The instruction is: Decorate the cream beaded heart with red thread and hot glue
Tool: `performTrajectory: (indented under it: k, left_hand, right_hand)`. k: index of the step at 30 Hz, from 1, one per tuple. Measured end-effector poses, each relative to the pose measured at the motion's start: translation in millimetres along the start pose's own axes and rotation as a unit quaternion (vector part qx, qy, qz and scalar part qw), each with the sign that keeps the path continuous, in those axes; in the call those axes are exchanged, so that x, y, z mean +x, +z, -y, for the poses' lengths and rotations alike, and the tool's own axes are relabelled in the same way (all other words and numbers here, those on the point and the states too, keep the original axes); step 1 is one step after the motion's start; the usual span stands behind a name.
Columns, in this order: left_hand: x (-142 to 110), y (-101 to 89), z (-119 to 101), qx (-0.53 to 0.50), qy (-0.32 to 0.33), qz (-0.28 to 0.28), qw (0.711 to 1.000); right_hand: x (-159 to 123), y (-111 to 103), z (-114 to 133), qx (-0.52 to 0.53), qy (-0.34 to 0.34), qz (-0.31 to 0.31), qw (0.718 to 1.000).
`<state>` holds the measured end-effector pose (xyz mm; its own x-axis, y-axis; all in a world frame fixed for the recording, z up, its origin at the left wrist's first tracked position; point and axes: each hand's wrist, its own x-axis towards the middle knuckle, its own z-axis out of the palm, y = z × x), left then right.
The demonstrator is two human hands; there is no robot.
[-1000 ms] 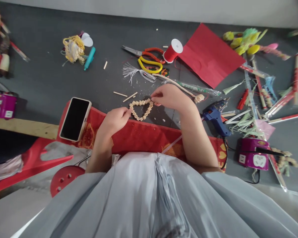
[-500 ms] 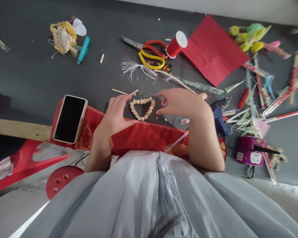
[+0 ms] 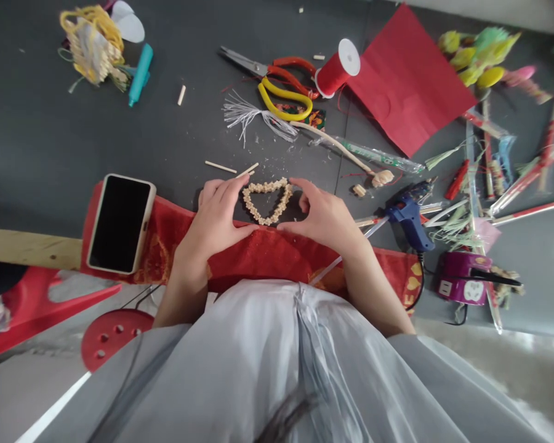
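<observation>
A heart-shaped outline of small knobbly beige pieces [image 3: 268, 220] lies flat on the dark table near its front edge. My left hand [image 3: 216, 215] rests at its left side, thumb and fingers spread. On the opposite side is my right hand [image 3: 327, 218], its thumb and index finger apart and its other fingers curled. The right index fingertip is very near the heart's upper right corner; I cannot tell whether it touches. Two thin pale sticks [image 3: 220, 167] lie just above my left fingers.
Scissors [image 3: 284, 92], a red thread spool [image 3: 335, 74] and red paper [image 3: 409, 80] lie at the back. A blue glue gun [image 3: 410, 215] and a purple power socket [image 3: 464, 280] are at right. A phone [image 3: 121, 223] lies left on red cloth [image 3: 268, 258]. A teal pen-like object [image 3: 141, 75] lies farther back.
My right hand has come down and left to the heart's right side, uncovering more of the glue gun and a small beige piece. My left hand stays about where it was. The view has shifted slightly.
</observation>
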<state>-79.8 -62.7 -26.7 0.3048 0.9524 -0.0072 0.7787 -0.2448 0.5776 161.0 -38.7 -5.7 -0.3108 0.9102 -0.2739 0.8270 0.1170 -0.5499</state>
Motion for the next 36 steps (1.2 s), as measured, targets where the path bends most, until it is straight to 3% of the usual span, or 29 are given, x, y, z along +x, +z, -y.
performTrajectory:
  k: [19, 24, 29, 36]
  left_hand:
    - [1.5, 0.9, 0.1, 0.004, 0.013, 0.015, 1.000]
    - [3.9, -4.0, -6.4, -0.020, 0.049, -0.007, 0.999]
    - [25.2, -9.6, -28.1, 0.001, 0.056, 0.016, 0.998]
    - [60.9, 4.9, -36.0, 0.058, 0.062, 0.020, 0.996]
  right_hand:
    - [2.4, 7.9, -4.8, 0.095, 0.015, -0.014, 0.995]
    - [-0.5, 4.1, -9.8, 0.131, 0.027, -0.051, 0.990]
    - [0.2, 6.4, -12.5, 0.122, 0.045, -0.079, 0.988]
    - [6.9, 20.6, -14.0, 0.031, -0.018, -0.169, 0.985]
